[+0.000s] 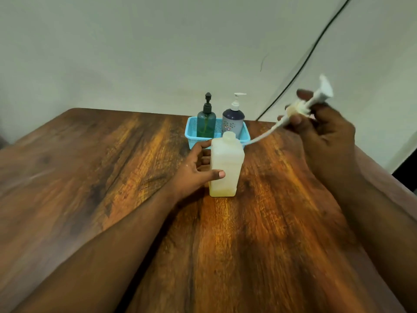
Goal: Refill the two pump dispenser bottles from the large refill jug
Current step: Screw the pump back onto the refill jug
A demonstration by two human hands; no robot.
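left hand [198, 163] grips the open white bottle [226, 166] mid-tabletop; right hand [325, 129] pinches the pulled pump [300, 107], whose wet tube may drip onto the tabletop [90, 177].

A blue basket [245, 133] sits on the wooden table [90, 177]; a black cable [302, 64] crosses the wall.

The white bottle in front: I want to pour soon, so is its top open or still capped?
Open. The white bottle's neck is bare, and the right hand holds the pump clear of it. The left hand steadies it upright.
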